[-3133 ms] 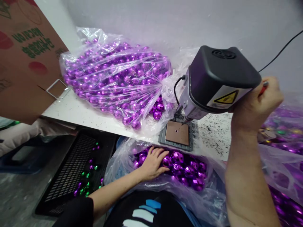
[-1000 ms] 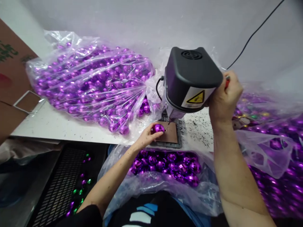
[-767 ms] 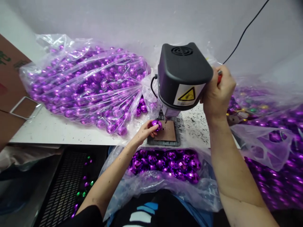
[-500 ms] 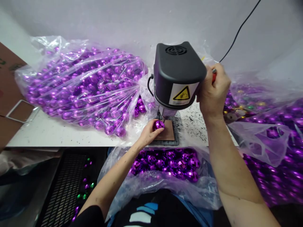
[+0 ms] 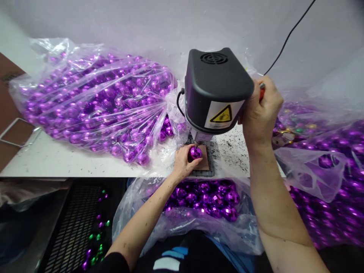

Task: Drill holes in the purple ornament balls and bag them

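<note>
Between the thumb and fingers of my left hand (image 5: 184,162) is a shiny purple faceted ball (image 5: 195,152). It sits over a brown board (image 5: 204,161) on the base of a black drill press (image 5: 218,83), right beneath the bit, which appears to meet the top of the ball. My right hand (image 5: 263,108) is closed around the red-ended lever (image 5: 262,93) at the machine's right side; the fingers' far side is hidden by the housing. A yellow warning label is on the front of the machine.
A clear bag of purple balls (image 5: 96,110) lies left on the white table (image 5: 85,161). An open bag (image 5: 204,197) of balls rests at my lap. More bagged balls (image 5: 327,220) are at right. A black crate (image 5: 71,223) stands lower left. Dark shavings (image 5: 231,153) litter the table.
My left hand has moved the ball slightly right, under the bit. My right hand and the lever sit a little farther right and lower in view, and the view itself has shifted slightly.
</note>
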The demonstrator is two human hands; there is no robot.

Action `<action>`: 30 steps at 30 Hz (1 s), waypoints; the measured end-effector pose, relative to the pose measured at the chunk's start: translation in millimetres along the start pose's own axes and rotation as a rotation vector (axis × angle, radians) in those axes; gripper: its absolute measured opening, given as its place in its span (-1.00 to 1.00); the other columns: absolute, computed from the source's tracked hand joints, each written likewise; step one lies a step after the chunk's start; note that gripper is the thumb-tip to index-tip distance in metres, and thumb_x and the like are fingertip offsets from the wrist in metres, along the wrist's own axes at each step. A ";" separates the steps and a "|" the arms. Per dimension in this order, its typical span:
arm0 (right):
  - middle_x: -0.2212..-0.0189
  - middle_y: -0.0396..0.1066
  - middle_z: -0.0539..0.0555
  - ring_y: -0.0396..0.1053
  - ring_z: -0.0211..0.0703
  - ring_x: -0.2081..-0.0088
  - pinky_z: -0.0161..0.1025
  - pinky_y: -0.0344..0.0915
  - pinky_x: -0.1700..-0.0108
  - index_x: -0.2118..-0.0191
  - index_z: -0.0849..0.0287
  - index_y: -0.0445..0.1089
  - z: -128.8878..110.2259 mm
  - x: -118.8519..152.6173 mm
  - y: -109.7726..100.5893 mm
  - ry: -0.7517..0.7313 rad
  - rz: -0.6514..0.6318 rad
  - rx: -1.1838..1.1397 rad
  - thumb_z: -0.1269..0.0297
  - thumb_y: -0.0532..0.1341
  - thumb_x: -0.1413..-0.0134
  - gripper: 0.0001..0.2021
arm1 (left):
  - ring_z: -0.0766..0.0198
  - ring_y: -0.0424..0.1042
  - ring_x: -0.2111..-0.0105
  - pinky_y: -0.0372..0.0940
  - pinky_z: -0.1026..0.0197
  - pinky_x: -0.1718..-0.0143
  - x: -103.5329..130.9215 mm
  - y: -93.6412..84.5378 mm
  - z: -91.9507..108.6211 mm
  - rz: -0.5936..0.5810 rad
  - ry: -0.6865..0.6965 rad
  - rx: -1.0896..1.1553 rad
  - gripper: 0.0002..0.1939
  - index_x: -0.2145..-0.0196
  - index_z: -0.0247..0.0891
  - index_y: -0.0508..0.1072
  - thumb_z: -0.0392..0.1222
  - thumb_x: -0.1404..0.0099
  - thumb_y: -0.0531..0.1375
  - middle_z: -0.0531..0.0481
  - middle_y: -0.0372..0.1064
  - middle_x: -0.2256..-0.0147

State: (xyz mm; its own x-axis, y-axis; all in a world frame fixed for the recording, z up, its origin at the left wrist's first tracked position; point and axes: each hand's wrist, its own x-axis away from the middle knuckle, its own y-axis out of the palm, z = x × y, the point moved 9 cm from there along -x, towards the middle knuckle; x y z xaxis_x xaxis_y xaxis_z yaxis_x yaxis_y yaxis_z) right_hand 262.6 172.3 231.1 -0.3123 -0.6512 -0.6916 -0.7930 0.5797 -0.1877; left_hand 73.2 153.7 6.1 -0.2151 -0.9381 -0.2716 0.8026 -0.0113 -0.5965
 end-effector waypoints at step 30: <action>0.37 0.34 -0.08 0.32 -0.43 0.51 -0.36 0.27 0.45 0.06 0.07 0.37 8.3 127.6 -34.5 -0.231 0.179 0.115 0.32 0.21 -0.20 -0.81 | 0.03 0.40 0.01 0.24 0.00 -0.05 5.5 -3.5 7.8 0.086 0.102 -0.044 -0.53 -0.08 -0.21 0.41 -0.03 -0.29 0.36 -0.13 0.47 0.00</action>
State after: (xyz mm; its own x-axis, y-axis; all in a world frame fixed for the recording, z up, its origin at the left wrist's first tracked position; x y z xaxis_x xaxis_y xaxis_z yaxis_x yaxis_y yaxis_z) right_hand 254.4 73.3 143.5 -0.3039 -0.4128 -0.8586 -0.6675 0.7353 -0.1173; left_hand 73.5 145.9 12.5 -0.2037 -0.8949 -0.3971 0.7956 0.0851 -0.5999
